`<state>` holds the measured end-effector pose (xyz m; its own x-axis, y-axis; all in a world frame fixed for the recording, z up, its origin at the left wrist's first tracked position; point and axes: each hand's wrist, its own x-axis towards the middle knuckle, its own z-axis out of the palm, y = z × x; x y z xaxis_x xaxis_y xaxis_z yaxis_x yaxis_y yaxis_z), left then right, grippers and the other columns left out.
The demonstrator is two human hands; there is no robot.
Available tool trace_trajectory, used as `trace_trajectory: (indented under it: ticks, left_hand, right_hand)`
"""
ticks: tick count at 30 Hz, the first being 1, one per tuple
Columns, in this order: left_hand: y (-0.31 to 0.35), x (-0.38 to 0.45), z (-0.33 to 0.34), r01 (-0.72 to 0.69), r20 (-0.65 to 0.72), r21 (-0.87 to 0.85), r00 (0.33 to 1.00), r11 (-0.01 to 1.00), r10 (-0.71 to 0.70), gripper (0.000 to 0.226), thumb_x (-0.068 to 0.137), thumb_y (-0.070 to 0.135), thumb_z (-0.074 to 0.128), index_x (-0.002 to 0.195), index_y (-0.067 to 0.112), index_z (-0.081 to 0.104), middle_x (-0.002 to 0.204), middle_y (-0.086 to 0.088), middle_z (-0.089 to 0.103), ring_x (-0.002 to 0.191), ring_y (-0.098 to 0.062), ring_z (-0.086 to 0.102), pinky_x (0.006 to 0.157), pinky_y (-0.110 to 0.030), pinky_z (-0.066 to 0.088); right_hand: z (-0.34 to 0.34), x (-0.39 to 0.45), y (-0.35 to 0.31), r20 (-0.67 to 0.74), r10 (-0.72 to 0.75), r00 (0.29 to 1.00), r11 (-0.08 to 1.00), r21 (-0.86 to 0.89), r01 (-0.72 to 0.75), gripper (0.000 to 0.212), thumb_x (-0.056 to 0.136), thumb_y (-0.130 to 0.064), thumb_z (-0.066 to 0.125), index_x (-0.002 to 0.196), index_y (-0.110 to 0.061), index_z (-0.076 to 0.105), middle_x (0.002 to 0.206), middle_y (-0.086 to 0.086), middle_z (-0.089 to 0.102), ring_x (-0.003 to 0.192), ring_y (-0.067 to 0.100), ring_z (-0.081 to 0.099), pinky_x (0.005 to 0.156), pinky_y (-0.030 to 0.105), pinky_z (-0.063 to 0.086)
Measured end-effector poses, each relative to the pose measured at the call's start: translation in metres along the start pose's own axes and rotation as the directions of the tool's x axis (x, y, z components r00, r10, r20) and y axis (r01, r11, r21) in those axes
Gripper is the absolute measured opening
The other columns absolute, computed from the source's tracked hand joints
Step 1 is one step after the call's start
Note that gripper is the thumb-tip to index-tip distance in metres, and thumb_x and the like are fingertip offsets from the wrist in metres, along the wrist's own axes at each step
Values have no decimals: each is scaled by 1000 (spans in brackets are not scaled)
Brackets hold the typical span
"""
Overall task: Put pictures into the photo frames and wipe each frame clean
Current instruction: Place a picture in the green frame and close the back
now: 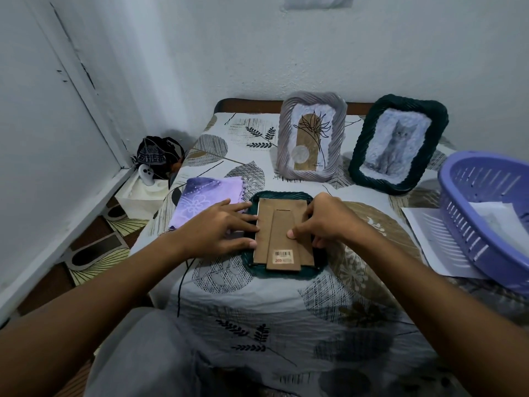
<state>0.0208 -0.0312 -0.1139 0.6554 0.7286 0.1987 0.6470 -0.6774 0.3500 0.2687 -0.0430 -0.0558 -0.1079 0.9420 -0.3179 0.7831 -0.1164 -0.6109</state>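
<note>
Head view looks down on my bed, its leaf-print sheet covering the mattress. Far right sits a purple slotted basket over white paper. Two filled frames stand at the far side: a grey one with a plant drawing, and right of it a dark green one with a cat picture. Near centre, a third dark green frame lies face down, its cardboard backing up. A purple cloth lies left of it. My left hand rests fingers spread against the frame's left edge; my right hand presses bent fingers on the backing's right side
</note>
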Motion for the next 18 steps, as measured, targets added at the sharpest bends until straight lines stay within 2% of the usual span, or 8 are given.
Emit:
trace_trajectory:
  ticks: [7, 13, 16, 18]
  left_hand:
    - [5, 2, -2, 9, 18, 31, 1000, 999, -10, 74, 78, 80, 38, 112, 23, 71, 130, 2, 61, 136, -11, 36, 112, -49, 26]
    - [11, 9, -4, 10, -8, 82, 1000, 997, -10, 74, 70, 84, 40, 100, 26, 75, 117, 8, 68, 127, -15, 49, 107, -47, 30]
    - [11, 11, -6, -17, -15, 103, 1000, 995, 19, 70, 70, 83, 43, 97, 27, 75, 113, 8, 69, 119, -15, 53, 100, -48, 40]
    - [11, 12, -7, -26, -15, 105, 1000, 994, 28, 69, 69, 82, 48, 97, 25, 76, 115, 5, 68, 116, -15, 54, 97, -48, 43]
  right_hand:
    - [1, -1, -1, -5, 0, 1000, 1000, -22, 0, 45, 67, -24, 86, 96, -1, 61, 79, 11, 69, 58, 26, 71, 63, 46, 60]
    - [3, -2, 1, -34, -11, 999, 998, -70, 8, 45, 67, -30, 86, 94, -6, 59, 81, 7, 66, 57, 22, 69, 58, 38, 60]
    - [-2, -5, 3, -103, -106, 989, 964, -256, 77, 49, 64, -47, 84, 96, -12, 68, 88, -1, 67, 76, 17, 63, 67, 36, 55]
    - [-10, -10, 8, -93, -132, 987, 963, -249, 105, 58, 66, -45, 83, 114, -16, 65, 98, -5, 60, 89, 15, 56, 74, 32, 49]
